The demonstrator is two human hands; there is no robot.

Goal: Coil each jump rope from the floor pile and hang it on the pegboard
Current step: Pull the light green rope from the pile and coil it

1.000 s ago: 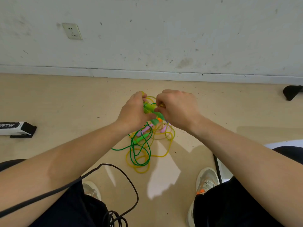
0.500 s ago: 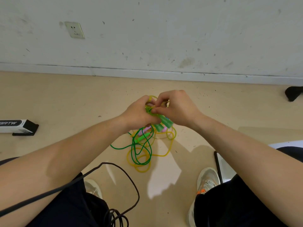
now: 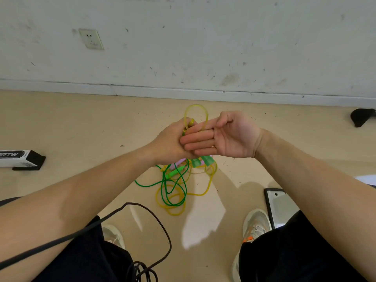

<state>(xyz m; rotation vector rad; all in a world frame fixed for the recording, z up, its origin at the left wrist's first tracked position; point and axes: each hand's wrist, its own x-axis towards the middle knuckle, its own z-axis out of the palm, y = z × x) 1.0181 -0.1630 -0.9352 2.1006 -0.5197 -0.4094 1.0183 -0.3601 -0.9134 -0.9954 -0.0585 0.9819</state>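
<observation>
- A second ago both my hands were pinching the green handles (image 3: 204,160). Now my right hand (image 3: 225,137) has let go and lies flat, palm up, with its straight fingers (image 3: 195,139) resting against my left hand.
- My left hand (image 3: 171,139) is curled tight round a gathered stretch of the yellow rope (image 3: 196,105). One loop now stands up above the fist, on its far side.
- The green handles sit just under my hands, at the far edge of the pile (image 3: 175,186). I cannot tell whether they hang or lie on the floor (image 3: 81,123).
- My reading is that I have swapped ropes or changed my grip. The coil is barely begun and most of the yellow rope is still down in the tangle.
- The yellow rope is thin, glossy and half see-through, and springy enough to hold a round loop. The green rope (image 3: 162,188) is thinner and darker, and it is threaded through the yellow turns.
- The handles look like smooth translucent plastic, tapered at one end.
- The floor is smooth and pale tan. No pegboard is in view.
</observation>
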